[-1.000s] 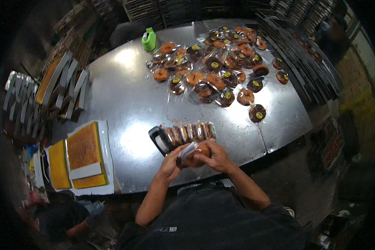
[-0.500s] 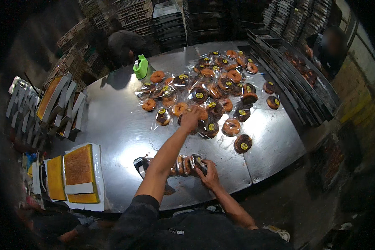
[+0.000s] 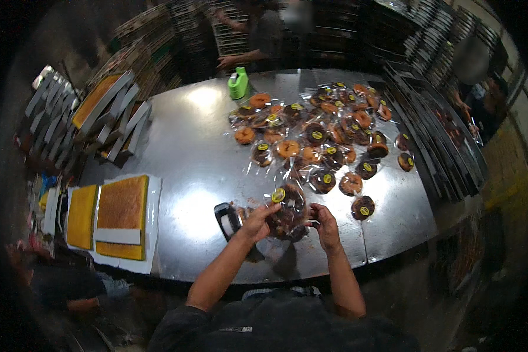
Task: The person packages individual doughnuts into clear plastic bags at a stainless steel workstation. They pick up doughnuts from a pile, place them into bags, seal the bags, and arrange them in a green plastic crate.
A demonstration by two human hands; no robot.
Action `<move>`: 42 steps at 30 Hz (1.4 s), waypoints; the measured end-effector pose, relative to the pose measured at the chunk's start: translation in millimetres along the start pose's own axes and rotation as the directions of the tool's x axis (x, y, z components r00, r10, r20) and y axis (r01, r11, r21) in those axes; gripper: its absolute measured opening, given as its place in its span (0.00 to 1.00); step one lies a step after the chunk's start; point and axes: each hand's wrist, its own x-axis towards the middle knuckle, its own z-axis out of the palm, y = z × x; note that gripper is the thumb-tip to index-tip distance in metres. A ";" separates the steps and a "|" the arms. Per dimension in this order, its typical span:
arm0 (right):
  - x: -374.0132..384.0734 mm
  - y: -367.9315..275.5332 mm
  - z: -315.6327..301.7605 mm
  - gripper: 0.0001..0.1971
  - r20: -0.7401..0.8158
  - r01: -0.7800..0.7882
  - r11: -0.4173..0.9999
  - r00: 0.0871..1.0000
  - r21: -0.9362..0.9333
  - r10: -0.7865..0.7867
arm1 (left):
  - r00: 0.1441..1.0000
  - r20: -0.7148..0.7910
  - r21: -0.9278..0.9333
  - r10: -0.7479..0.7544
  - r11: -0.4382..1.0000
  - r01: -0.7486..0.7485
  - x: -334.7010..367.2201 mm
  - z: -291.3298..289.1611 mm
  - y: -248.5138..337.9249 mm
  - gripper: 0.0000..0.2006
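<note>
Above the near part of the steel table [image 3: 179, 146], my left hand [image 3: 257, 224] grips a chocolate doughnut [image 3: 293, 212] in clear plastic with a yellow round label, thumb on top. My right hand [image 3: 327, 227] is closed at the right side of this package, pinching the edge of its clear wrapper. A black tape dispenser [image 3: 227, 222] stands just left of my left hand. Other doughnuts, partly hidden, lie under and behind the held one. Farther off spreads a heap of wrapped doughnuts [image 3: 315, 135], some chocolate-coated, some plain brown.
A green tape dispenser [image 3: 238, 83] stands at the table's far edge. Flat sheet cakes [image 3: 122, 202] lie on white paper at the left, below stacked metal pans [image 3: 108, 114]. Dark trays [image 3: 434, 129] are piled at the right. Other people stand beyond the table and at the lower left.
My left hand has come back from the heap with a wrapped chocolate doughnut, now held near me. My right hand has moved right, to the package's edge. The view has shifted.
</note>
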 end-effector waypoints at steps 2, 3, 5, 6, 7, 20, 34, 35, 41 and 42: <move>-0.4 -1.3 22.0 0.31 0.103 -0.125 0.991 0.986 -0.038 0.128 | 0.997 -0.075 -0.184 0.027 0.982 -0.041 -35.0 -8.7 -23.0 0.19; 1.5 -1.9 33.5 0.31 0.152 -0.177 0.982 0.971 -0.059 0.184 | 0.991 -0.116 -0.279 0.062 0.956 -0.093 -49.6 -13.9 -35.4 0.19; -4.6 21.3 45.8 0.27 0.128 -0.159 0.961 0.973 -0.227 0.191 | 0.984 -0.136 -0.378 0.118 0.912 -0.162 -73.0 -19.7 -57.5 0.19; -9.4 39.2 50.8 0.26 0.070 -0.140 0.931 0.982 -0.339 0.173 | 0.982 -0.120 -0.387 0.149 0.903 -0.184 -84.6 -20.3 -67.3 0.19; -12.3 38.9 72.2 0.26 0.021 -0.128 0.887 0.988 -0.444 0.152 | 0.977 -0.112 -0.396 0.182 0.893 -0.212 -98.3 -24.9 -73.8 0.20; -65.9 -7.0 128.5 0.09 0.198 -0.023 0.907 0.973 -0.421 0.117 | 0.918 0.352 -0.312 -0.181 0.902 0.298 -162.4 -83.9 -12.3 0.36; -77.8 1.8 136.9 0.08 -0.103 0.183 0.819 0.954 -0.544 -0.282 | 0.993 -0.027 0.739 -0.114 0.666 0.097 -167.5 -48.2 -4.3 0.33; -78.1 -10.2 147.3 0.07 -0.032 0.289 0.759 0.926 -0.584 -0.377 | 0.995 -0.004 0.748 -0.100 0.660 0.070 -165.7 -50.2 -7.4 0.32; -64.6 3.4 122.4 0.12 0.279 0.373 0.717 0.927 -0.589 -0.253 | 1.000 -0.020 0.786 -0.019 0.618 0.028 -154.6 -65.8 -35.0 0.30; -62.8 6.7 122.0 0.15 0.206 0.362 0.789 0.932 -0.497 -0.298 | 0.999 -0.052 0.747 -0.012 0.663 0.047 -157.4 -56.0 -32.1 0.29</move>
